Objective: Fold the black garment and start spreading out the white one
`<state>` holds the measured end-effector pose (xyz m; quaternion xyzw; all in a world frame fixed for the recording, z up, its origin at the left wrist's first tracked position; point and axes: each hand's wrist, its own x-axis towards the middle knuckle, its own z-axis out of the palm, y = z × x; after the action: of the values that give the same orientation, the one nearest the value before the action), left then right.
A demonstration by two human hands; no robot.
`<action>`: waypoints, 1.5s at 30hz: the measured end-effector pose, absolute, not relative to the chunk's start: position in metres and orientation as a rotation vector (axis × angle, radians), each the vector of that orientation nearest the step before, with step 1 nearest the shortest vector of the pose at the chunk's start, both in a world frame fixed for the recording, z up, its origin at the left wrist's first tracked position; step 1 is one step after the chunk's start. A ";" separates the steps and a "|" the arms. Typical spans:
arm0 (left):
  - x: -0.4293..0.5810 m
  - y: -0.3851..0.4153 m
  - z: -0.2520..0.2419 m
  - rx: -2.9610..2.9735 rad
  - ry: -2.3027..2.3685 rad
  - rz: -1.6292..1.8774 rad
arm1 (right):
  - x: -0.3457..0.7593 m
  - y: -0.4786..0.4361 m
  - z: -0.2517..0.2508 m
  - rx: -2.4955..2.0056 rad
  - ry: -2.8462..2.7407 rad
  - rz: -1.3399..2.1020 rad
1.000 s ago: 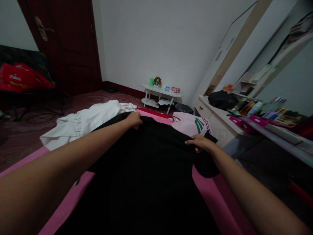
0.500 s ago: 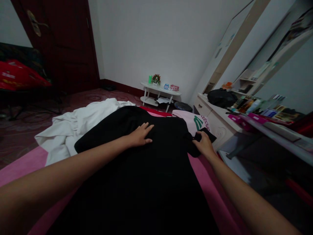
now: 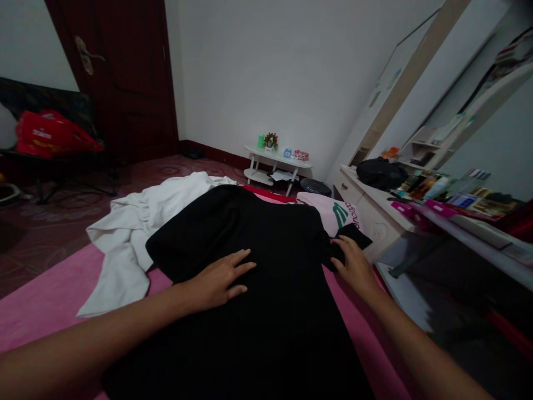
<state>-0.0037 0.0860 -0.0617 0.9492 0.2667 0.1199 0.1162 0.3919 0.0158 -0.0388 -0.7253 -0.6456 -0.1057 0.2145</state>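
Note:
A black garment [image 3: 266, 239] lies spread flat on a pink bedsheet [image 3: 45, 289]. My left hand [image 3: 219, 278] rests palm down on its middle, fingers apart. At the garment's right edge, my right hand [image 3: 353, 266] pinches its black sleeve [image 3: 347, 239]. A white garment [image 3: 137, 222] lies crumpled to the left, partly under the black one. A pink shirt with a green logo [image 3: 339, 214] lies at the far right, partly covered.
A white dresser [image 3: 375, 216] with a black bag [image 3: 381, 173] and several bottles stands to the right of the bed. A small white table [image 3: 277, 162] stands by the far wall. At the left are a dark red door [image 3: 125, 83] and a red bag [image 3: 50, 136].
Both hands had gripped the black garment's far edge. My left hand let go and slid back toward me over the cloth; my right hand moved to the sleeve.

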 end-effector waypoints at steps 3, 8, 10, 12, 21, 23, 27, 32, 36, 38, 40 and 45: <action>-0.048 0.090 -0.045 2.768 0.967 0.578 | 0.368 -0.011 -0.041 -1.861 -1.916 -0.101; -0.116 0.101 -0.016 2.682 1.546 0.943 | 0.331 -0.038 -0.053 -1.762 -1.889 0.158; -0.129 0.105 -0.014 2.466 1.779 0.878 | 0.311 -0.040 -0.056 -1.746 -1.909 0.273; -0.133 0.108 -0.017 2.186 1.796 0.682 | 0.292 -0.039 -0.060 -1.735 -1.946 0.380; -0.123 0.163 0.084 2.132 1.595 0.982 | 0.263 -0.036 -0.071 -1.713 -1.975 0.356; -0.118 0.186 0.111 2.305 1.674 1.285 | 0.265 -0.037 -0.072 -1.704 -1.977 0.349; -0.104 0.228 0.093 2.739 1.746 1.305 | 0.264 -0.038 -0.073 -1.701 -1.972 0.323; -0.091 0.242 0.016 2.970 1.881 0.480 | 0.260 -0.039 -0.068 -1.699 -1.992 0.319; -0.087 0.211 0.011 3.126 1.769 0.623 | 0.264 -0.042 -0.069 -1.683 -1.998 0.387; -0.086 0.183 0.017 3.162 1.597 0.586 | 0.274 -0.045 -0.072 -1.667 -1.963 0.403; -0.088 0.151 0.013 3.053 1.522 0.444 | 0.290 -0.050 -0.076 -1.676 -1.873 0.289; -0.102 0.088 -0.037 2.746 1.412 0.199 | 0.337 -0.060 -0.083 -1.935 -1.654 -0.112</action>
<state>-0.1015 0.0879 -0.0373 0.8872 0.4562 0.0642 0.0236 0.3374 -0.0597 -0.0827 -0.7263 -0.6206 -0.0420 0.2924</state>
